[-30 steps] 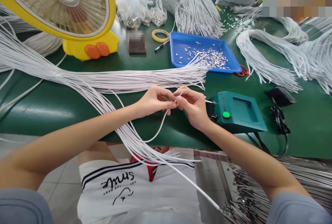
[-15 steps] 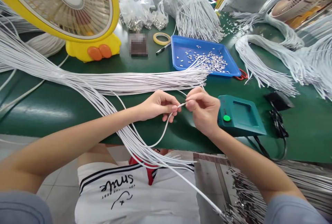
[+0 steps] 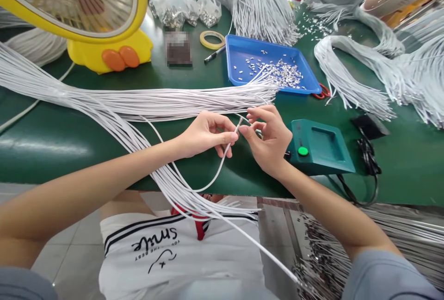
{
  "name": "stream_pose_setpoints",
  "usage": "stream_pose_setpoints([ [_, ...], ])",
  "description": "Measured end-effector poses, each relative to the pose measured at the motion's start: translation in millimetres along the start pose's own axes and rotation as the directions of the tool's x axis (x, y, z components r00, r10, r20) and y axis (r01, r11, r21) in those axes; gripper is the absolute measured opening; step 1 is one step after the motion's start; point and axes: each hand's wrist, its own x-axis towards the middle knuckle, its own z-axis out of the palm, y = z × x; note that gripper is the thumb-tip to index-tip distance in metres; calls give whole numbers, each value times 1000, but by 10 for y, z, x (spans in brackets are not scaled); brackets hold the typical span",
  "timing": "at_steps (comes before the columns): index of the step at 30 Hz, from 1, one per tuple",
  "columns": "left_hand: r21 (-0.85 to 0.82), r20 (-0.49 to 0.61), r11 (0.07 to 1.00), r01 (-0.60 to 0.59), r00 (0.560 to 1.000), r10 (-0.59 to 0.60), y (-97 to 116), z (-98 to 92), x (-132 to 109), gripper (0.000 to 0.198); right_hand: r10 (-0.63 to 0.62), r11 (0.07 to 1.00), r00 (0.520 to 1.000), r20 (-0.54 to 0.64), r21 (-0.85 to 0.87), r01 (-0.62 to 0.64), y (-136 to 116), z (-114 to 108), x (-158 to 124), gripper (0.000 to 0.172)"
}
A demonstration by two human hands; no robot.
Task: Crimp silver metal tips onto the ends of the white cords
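My left hand [image 3: 204, 134] pinches a single white cord [image 3: 222, 161] near its end, and the cord loops down toward my lap. My right hand [image 3: 268, 138] is closed in a pinch at the cord's tip, fingers curled; what sits between its fingertips is too small to name. Both hands hover over the green table [image 3: 69, 138], just left of a teal machine [image 3: 319, 147] with a green button. A long bundle of white cords [image 3: 156, 103] lies across the table behind my hands, its ends reaching a blue tray [image 3: 239, 50] of small metal pieces.
A yellow fan [image 3: 86, 17] stands at the back left. Bags of metal pieces [image 3: 183, 8], a tape roll [image 3: 212, 39] and a pen lie behind the tray. More cord bundles [image 3: 360, 78] fill the right side. Finished cords with metal tips [image 3: 347, 263] hang at the lower right.
My right hand drew slightly away from the left and the cord's tip now stands free between them. The camera view shifted a little downward and right.
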Motion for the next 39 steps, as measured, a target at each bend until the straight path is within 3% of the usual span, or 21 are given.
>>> stream_pose_setpoints([
  [11,20,-36,1000,13,999,-12,34,27,0,38,5,999,999,42,52,-7,6,8,16,8],
  [19,36,-34,999,3,999,-2,39,25,3,38,119,977,988,97,164,-134,-51,4,15,19],
  [28,64,-94,998,20,996,-14,49,52,15,34,297,897,942,159,290,-332,14,1,48,15],
  [32,77,-122,997,32,992,-22,58,66,16,33,287,886,943,169,328,-329,-4,8,48,12],
  [39,118,-152,992,33,988,-15,53,77,18,33,280,928,951,132,216,-303,-63,12,76,12],
])
